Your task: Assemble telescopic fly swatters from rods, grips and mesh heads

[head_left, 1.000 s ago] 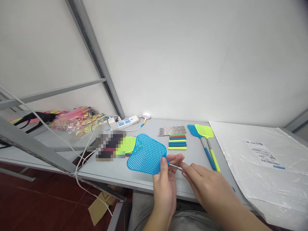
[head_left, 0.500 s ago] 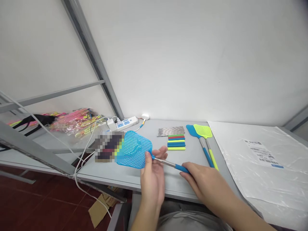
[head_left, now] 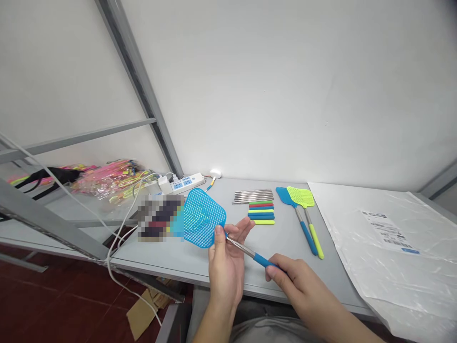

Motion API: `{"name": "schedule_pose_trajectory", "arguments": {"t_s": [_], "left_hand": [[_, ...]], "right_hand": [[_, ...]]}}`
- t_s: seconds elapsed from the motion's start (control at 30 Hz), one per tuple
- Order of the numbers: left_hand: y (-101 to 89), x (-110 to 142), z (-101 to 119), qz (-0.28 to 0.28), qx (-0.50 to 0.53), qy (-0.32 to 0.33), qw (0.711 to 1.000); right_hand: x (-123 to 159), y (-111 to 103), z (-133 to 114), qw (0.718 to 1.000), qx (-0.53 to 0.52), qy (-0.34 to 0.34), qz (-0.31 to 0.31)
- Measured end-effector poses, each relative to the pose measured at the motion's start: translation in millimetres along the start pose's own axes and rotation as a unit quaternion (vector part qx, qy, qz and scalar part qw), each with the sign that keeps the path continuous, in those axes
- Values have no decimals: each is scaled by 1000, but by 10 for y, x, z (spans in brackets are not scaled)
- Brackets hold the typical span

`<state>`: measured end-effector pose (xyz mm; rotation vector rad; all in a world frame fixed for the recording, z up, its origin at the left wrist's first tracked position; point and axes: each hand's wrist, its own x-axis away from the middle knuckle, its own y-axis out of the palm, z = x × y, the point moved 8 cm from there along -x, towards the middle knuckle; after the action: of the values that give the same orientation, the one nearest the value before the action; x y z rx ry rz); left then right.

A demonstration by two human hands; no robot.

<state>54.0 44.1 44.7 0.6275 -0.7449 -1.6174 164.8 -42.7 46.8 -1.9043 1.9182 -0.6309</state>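
A blue fly swatter [head_left: 204, 218] is held slantwise, its head left of the row of coloured handles [head_left: 261, 216]; it would probably twist or drop if the left hand's [head_left: 226, 267] light hold slackened. That hand pinches the neck under its thumb, other fingers loosely extended, while the right hand [head_left: 298, 281], in front of the row, curls closed around the blue grip [head_left: 262, 260].

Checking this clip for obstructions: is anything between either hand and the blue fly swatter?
Nothing visible. The left hand holds the blue fly swatter directly, and the right hand grips its blue handle. The loose coloured handles and metal rods lie farther back on the table, out of the way.
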Motion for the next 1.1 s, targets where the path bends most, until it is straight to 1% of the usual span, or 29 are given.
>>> {"name": "schedule_pose_trajectory", "arguments": {"t_s": [0.1, 0.13, 0.2, 0.3, 0.37, 0.43, 0.5, 0.57, 0.63, 0.7, 0.73, 0.8, 0.87, 0.9, 0.93, 0.97, 1.0, 1.03, 1.1], "left_hand": [[-4, -31, -13, -7, -22, -13, 1000], [-14, -44, -14, -8, -32, -17, 999], [-29, -60, 2, -16, -50, -14, 999], [8, -24, 32, -46, -78, 9, 996], [81, 56, -31, -84, -120, 5, 989], [158, 178, -201, -126, -163, -28, 978], [197, 317, -414, -153, -186, -67, 968], [186, 427, -576, -152, -184, -81, 968], [142, 467, -634, -125, -170, -74, 975], [85, 415, -540, -79, -145, -48, 985], [59, 356, -429, -53, -128, -28, 990], [20, 189, -98, -9, -87, 32, 996], [-21, 7, 275, 32, -29, 95, 995], [-32, -78, 410, 44, -6, 106, 993], [-17, -151, 517, 40, 6, 114, 993], [7, -206, 582, 33, 17, 118, 992], [36, -242, 603, 25, 23, 115, 993], [63, -258, 587, 19, 28, 112, 993], [96, -236, 457, 22, 33, 100, 994]], "right_hand": [[32, 62, 33, 992, -114, 34, -46], [40, 80, 39, 988, -138, 41, -55], [43, 81, 34, 986, -152, 38, -57], [27, 20, 5, 993, -112, 11, -34], [20, -41, -20, 998, -65, -13, -9], [26, -104, -59, 998, -8, -49, 24], [47, -145, -89, 994, 43, -83, 48], [74, -164, -107, 989, 87, -107, 58], [98, -174, -103, 984, 128, -111, 55], [119, -192, -70, 979, 175, -94, 46], [134, -209, -44, 976, 199, -81, 43], [180, -256, 21, 968, 242, -61, 40], [253, -314, 101, 961, 269, -50, 38], [297, -348, 149, 959, 278, -46, 37], [344, -388, 197, 956, 287, -40, 37], [390, -430, 242, 954, 295, -37, 37], [432, -481, 282, 951, 305, -32, 39], [468, -537, 310, 948, 313, -30, 43], [512, -657, 327, 943, 326, -33, 61]]}}
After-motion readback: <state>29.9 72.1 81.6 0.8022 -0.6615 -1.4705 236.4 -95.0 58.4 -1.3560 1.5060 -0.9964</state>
